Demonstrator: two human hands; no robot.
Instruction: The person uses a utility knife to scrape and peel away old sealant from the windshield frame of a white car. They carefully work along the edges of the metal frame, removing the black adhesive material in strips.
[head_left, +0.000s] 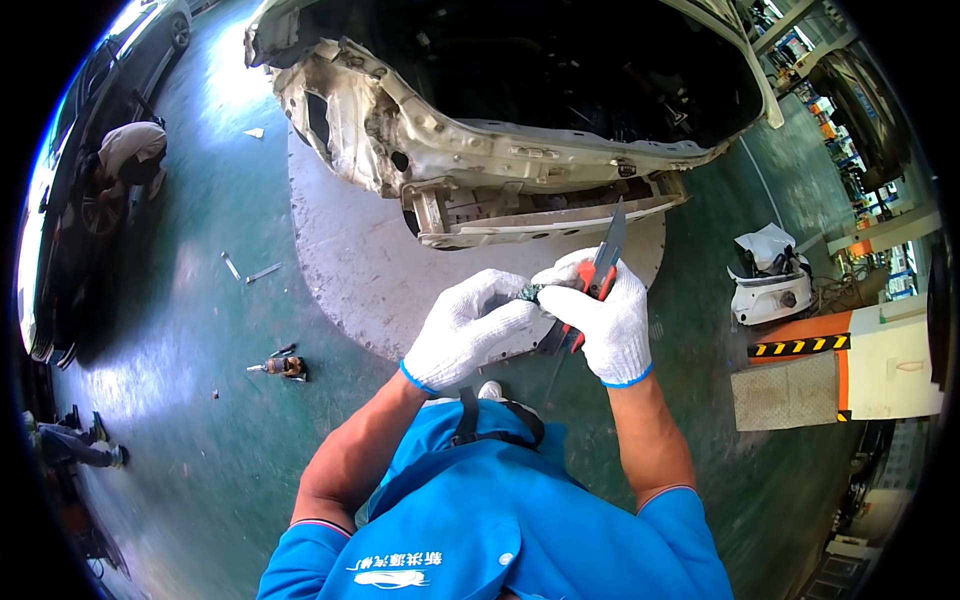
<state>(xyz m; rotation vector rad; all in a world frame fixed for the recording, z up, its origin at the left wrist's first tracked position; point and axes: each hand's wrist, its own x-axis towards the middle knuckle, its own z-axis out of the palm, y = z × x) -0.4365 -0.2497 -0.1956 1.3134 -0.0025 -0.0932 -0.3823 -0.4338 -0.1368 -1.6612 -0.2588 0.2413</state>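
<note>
The left hand (462, 335), in a white knit glove with a blue cuff, has its thumb and fingers drawn together, pinching a small, dark green, mottled piece (529, 293). This piece sits between the two hands, in front of the blue-clad torso; it looks short and uneven, and it is too small to make out further. The right hand (615, 325), gloved alike, brings its fingertips to the other side of the piece while its palm and fingers close around a cutting tool with red and black handles and a grey pointed blade (606, 262). The blade slants upward, its tip away from the person; parts of the handles emerge below the glove.

Beyond the hands stands a stripped, off-white car body (470, 150), its metal scuffed and stained, with a cross beam (550, 222) along its near end. Beneath it spreads a pale grey, round-edged floor section (345, 270), bordered by glossy green floor (200, 420). To the left lie an orange and black power tool (285, 367) and two slim silver tools (247, 268). Farther left, another person (135, 150) crouches beside a dark car (75, 190).
</note>
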